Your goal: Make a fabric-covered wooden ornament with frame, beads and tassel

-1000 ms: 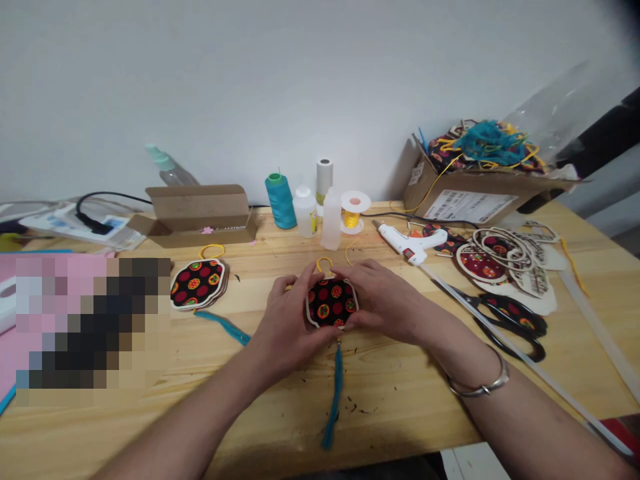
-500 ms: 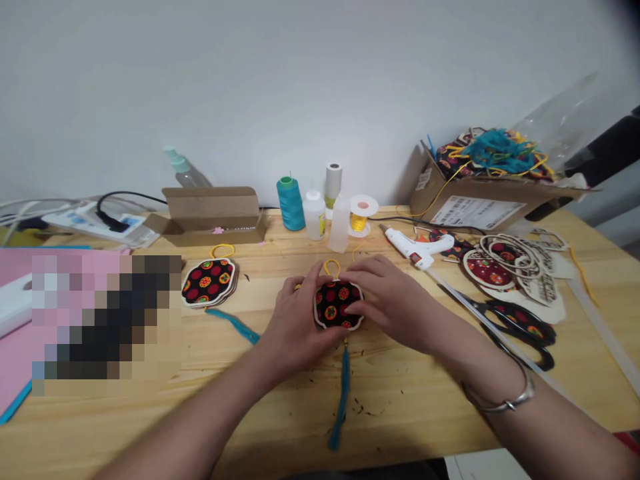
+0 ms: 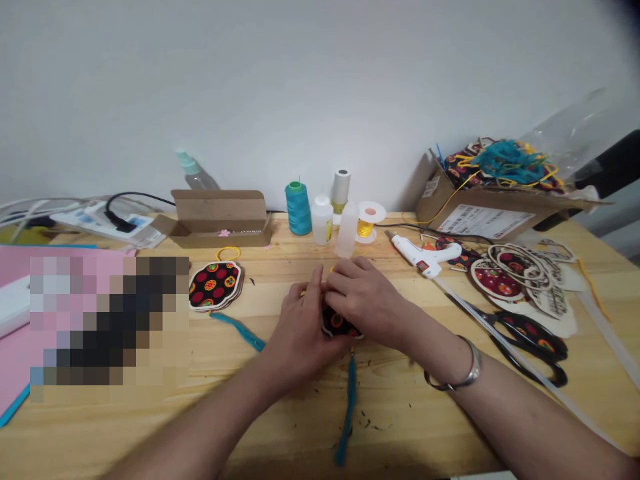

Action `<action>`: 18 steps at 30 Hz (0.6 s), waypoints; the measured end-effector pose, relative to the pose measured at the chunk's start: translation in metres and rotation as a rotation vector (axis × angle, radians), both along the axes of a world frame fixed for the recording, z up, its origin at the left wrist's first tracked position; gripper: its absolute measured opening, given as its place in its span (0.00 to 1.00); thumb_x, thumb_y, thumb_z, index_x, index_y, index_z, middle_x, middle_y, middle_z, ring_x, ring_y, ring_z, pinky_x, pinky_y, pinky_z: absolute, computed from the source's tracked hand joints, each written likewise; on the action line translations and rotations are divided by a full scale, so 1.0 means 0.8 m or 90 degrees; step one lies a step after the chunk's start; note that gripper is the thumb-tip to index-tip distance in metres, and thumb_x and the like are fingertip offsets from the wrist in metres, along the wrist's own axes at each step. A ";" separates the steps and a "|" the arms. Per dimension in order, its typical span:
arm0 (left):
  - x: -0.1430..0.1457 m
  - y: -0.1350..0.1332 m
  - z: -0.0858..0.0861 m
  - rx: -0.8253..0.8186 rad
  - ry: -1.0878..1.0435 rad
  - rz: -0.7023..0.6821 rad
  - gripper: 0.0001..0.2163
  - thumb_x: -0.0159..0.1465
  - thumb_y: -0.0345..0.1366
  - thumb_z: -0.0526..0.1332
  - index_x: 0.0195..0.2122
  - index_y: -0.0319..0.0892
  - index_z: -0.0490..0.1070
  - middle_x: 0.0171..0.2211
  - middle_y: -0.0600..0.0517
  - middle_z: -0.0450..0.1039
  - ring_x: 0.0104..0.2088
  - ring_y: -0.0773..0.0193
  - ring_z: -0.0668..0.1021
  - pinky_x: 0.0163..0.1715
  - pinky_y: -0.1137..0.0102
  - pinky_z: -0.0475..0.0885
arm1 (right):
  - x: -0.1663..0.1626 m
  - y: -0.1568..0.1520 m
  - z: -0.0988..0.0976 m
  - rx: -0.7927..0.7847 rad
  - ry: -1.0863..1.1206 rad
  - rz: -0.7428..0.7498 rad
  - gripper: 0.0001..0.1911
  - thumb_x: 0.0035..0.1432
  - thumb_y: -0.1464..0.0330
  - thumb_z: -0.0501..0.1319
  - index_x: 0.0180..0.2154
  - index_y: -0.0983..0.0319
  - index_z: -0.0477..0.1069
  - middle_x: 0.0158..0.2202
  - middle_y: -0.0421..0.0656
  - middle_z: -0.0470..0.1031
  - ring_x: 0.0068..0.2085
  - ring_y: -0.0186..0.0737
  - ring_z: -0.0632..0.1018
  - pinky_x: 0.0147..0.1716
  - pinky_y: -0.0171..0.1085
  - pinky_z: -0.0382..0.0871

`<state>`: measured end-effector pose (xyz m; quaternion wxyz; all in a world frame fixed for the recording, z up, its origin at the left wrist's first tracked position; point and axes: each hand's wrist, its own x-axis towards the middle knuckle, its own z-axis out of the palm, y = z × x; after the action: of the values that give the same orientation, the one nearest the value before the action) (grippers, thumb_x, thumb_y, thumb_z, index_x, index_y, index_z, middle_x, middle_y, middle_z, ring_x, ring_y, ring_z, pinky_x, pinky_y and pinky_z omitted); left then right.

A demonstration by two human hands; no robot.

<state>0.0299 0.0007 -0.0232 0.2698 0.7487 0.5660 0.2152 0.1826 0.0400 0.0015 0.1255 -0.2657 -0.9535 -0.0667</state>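
A fabric-covered pendant, black with red and orange flowers and a pale scalloped edge, lies on the wooden table between my hands. My left hand grips its left side, thumb along the lower edge and fingers along the upper left. Curled fingers of my right hand press on its upper part and hide much of its face. A teal tassel hangs from it toward me. Only a bit of its yellow cord loop shows behind the fingers. A stack of similar pendants with a teal tassel sits to the left.
A glue gun, black-handled scissors and loose wooden frames lie right. Behind are a teal thread cone, bottles, a yellow cord spool, an open narrow box and a filled carton.
My right hand has shifted left and up over the pendant, covering more of its face and yellow loop. My left hand keeps its hold. The whole view has shifted slightly.
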 end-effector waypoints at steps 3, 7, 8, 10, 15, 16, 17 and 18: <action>0.000 0.000 -0.001 -0.002 0.001 0.002 0.48 0.48 0.44 0.66 0.65 0.38 0.40 0.53 0.42 0.63 0.54 0.49 0.63 0.53 0.54 0.63 | 0.000 0.001 -0.003 0.026 -0.011 0.016 0.06 0.60 0.71 0.58 0.35 0.65 0.73 0.36 0.47 0.73 0.40 0.45 0.66 0.36 0.44 0.57; -0.001 0.000 -0.003 0.012 0.000 0.003 0.47 0.48 0.44 0.66 0.64 0.39 0.41 0.53 0.42 0.64 0.54 0.48 0.64 0.53 0.53 0.63 | -0.003 0.001 -0.009 0.029 -0.024 0.023 0.07 0.60 0.71 0.57 0.37 0.67 0.73 0.36 0.47 0.73 0.41 0.47 0.66 0.35 0.45 0.58; -0.001 0.000 -0.003 0.016 0.001 0.004 0.47 0.48 0.44 0.66 0.64 0.39 0.41 0.53 0.43 0.64 0.54 0.48 0.64 0.54 0.53 0.63 | -0.004 0.001 -0.010 0.028 -0.028 0.021 0.07 0.60 0.72 0.57 0.38 0.67 0.72 0.35 0.47 0.73 0.41 0.47 0.66 0.35 0.44 0.58; -0.001 0.000 -0.002 0.018 0.003 0.003 0.47 0.48 0.44 0.66 0.64 0.39 0.41 0.54 0.42 0.63 0.55 0.47 0.63 0.54 0.53 0.62 | -0.005 0.000 -0.012 0.022 -0.031 0.012 0.07 0.61 0.73 0.56 0.38 0.68 0.72 0.35 0.48 0.72 0.40 0.46 0.65 0.34 0.44 0.58; 0.002 0.001 0.005 -0.007 0.013 0.006 0.46 0.48 0.47 0.66 0.63 0.36 0.44 0.52 0.42 0.66 0.55 0.47 0.63 0.54 0.52 0.62 | 0.004 0.001 -0.005 -0.075 0.050 -0.024 0.05 0.60 0.72 0.56 0.35 0.66 0.70 0.35 0.47 0.71 0.38 0.44 0.64 0.37 0.41 0.59; 0.002 0.001 0.006 -0.006 0.018 0.003 0.45 0.49 0.48 0.66 0.63 0.37 0.46 0.52 0.42 0.66 0.55 0.46 0.63 0.54 0.52 0.61 | 0.007 0.002 -0.002 -0.098 0.079 -0.028 0.05 0.60 0.73 0.56 0.33 0.65 0.70 0.34 0.46 0.70 0.38 0.42 0.64 0.37 0.40 0.59; 0.002 0.001 0.006 -0.001 0.022 -0.002 0.43 0.49 0.48 0.66 0.62 0.37 0.48 0.52 0.43 0.67 0.55 0.46 0.63 0.55 0.51 0.60 | 0.009 0.002 0.001 -0.116 0.105 -0.033 0.05 0.59 0.73 0.56 0.32 0.65 0.69 0.33 0.45 0.70 0.37 0.41 0.64 0.36 0.39 0.59; 0.002 0.001 0.006 0.006 0.024 -0.007 0.43 0.49 0.49 0.66 0.62 0.38 0.49 0.52 0.43 0.67 0.56 0.46 0.63 0.55 0.51 0.59 | 0.011 0.002 0.004 -0.130 0.122 -0.037 0.06 0.59 0.74 0.56 0.31 0.65 0.69 0.32 0.44 0.69 0.36 0.41 0.63 0.36 0.39 0.59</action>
<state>0.0316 0.0017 -0.0184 0.2570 0.7569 0.5659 0.2021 0.1914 0.0418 0.0048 0.1863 -0.3095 -0.9310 0.0530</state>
